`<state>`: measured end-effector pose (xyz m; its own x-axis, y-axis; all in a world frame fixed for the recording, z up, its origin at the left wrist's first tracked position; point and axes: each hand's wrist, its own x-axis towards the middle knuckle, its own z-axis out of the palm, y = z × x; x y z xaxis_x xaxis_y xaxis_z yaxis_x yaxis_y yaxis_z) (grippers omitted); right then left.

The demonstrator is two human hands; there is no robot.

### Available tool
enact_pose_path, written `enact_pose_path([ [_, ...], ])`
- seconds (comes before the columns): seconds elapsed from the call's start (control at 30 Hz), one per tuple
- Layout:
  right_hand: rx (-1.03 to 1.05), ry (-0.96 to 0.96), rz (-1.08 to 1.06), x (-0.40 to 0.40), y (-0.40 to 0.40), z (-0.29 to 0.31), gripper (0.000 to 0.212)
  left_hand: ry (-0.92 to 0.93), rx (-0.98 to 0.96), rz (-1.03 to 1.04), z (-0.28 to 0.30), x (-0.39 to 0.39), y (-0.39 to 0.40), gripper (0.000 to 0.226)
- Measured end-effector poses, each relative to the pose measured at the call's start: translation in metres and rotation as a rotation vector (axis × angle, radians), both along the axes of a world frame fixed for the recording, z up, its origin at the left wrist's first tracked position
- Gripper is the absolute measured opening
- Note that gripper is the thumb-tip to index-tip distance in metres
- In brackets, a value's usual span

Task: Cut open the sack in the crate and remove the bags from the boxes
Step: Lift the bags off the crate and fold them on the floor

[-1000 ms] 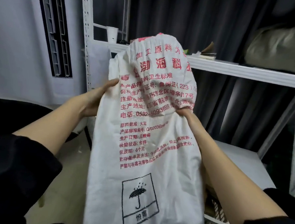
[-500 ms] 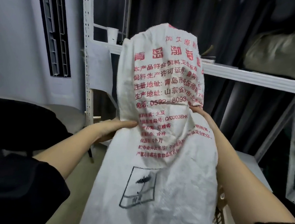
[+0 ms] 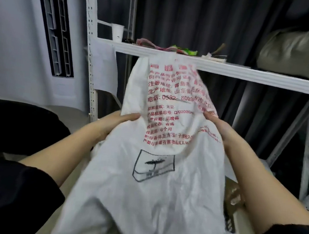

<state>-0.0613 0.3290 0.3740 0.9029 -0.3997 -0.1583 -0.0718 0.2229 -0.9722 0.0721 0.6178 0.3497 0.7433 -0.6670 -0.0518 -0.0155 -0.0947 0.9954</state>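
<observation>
A large white woven sack (image 3: 154,191) with red printed text and a black umbrella symbol hangs in front of me, filling the middle of the view. My left hand (image 3: 119,120) pinches its left edge at mid height. My right hand (image 3: 218,125) grips its right edge at about the same height. The sack's upper end flops over limply above both hands. Part of a white crate (image 3: 231,227) with something brown inside shows at the lower right, mostly hidden behind the sack. No boxes are visible.
A white metal shelf (image 3: 228,70) runs across behind the sack, carrying a paper cup (image 3: 117,32), crumpled wrappers (image 3: 167,48) and a grey bundle (image 3: 297,52). Dark curtains hang behind it. A white upright air conditioner (image 3: 35,37) stands at left.
The sack's top has dropped and folded down below the shelf edge. Both hands have shifted lower along its sides, and the sack has bunched toward me.
</observation>
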Motion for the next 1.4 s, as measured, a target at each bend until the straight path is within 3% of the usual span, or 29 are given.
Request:
enact_pose_path([
  [0.17,-0.34,0.214,-0.165,0.001,-0.001,-0.008,0.054,-0.044,0.237,0.159,0.001,0.021,0.004,0.052],
  [0.27,-0.388,0.223,-0.315,0.009,0.001,-0.018,0.056,-0.158,0.358,0.284,-0.005,0.024,-0.004,0.063],
  [0.33,-0.274,0.19,-0.224,0.012,-0.001,-0.023,0.077,-0.197,0.28,0.363,-0.008,0.022,-0.007,0.075],
  [0.4,-0.265,0.108,-0.005,0.01,0.002,-0.028,0.094,-0.235,0.125,0.4,-0.009,0.02,-0.005,0.074],
  [0.5,-0.599,0.082,0.266,0.008,0.006,-0.036,0.102,-0.222,0.007,0.324,-0.007,0.018,0.0,0.069],
  [0.6,-0.778,0.154,0.311,0.011,0.006,-0.043,0.105,-0.117,-0.03,0.129,0.0,0.015,0.005,0.071],
  [0.67,-0.927,0.158,0.222,0.016,0.005,-0.046,0.11,-0.177,0.112,-0.016,0.005,0.013,0.008,0.088],
  [0.77,-1.002,0.125,0.178,0.019,0.01,-0.042,0.113,-0.388,0.471,-0.132,0.009,0.015,0.006,0.113],
  [0.87,-1.12,0.13,0.166,0.023,0.012,-0.036,0.102,-0.694,0.792,-0.126,0.001,0.022,0.001,0.119],
  [0.93,-1.232,0.142,0.141,0.023,0.012,-0.031,0.083,-0.864,0.9,-0.074,-0.009,0.029,0.0,0.111],
  [1.0,-1.321,0.118,0.108,0.024,0.012,-0.028,0.052,-0.984,0.911,-0.003,-0.014,0.033,0.001,0.085],
  [1.07,-1.402,0.074,0.089,0.021,0.012,-0.025,0.013,-1.152,0.902,0.053,-0.014,0.034,0.002,0.047],
  [1.17,-1.523,0.02,0.037,0.018,0.001,-0.025,0.015,-1.305,0.905,0.139,-0.007,0.038,0.011,0.016],
  [1.27,-1.296,-0.114,-0.014,0.011,-0.009,-0.027,0.016,-1.15,0.678,0.162,-0.006,0.045,0.025,0.02],
  [1.33,-1.011,-0.135,-0.028,0.001,-0.009,-0.029,0.008,-0.934,0.376,0.168,-0.006,0.047,0.03,0.009],
  [1.4,-0.76,-0.132,-0.049,-0.006,-0.005,-0.036,0.009,-0.684,0.186,0.17,-0.012,0.046,0.027,0.016],
])
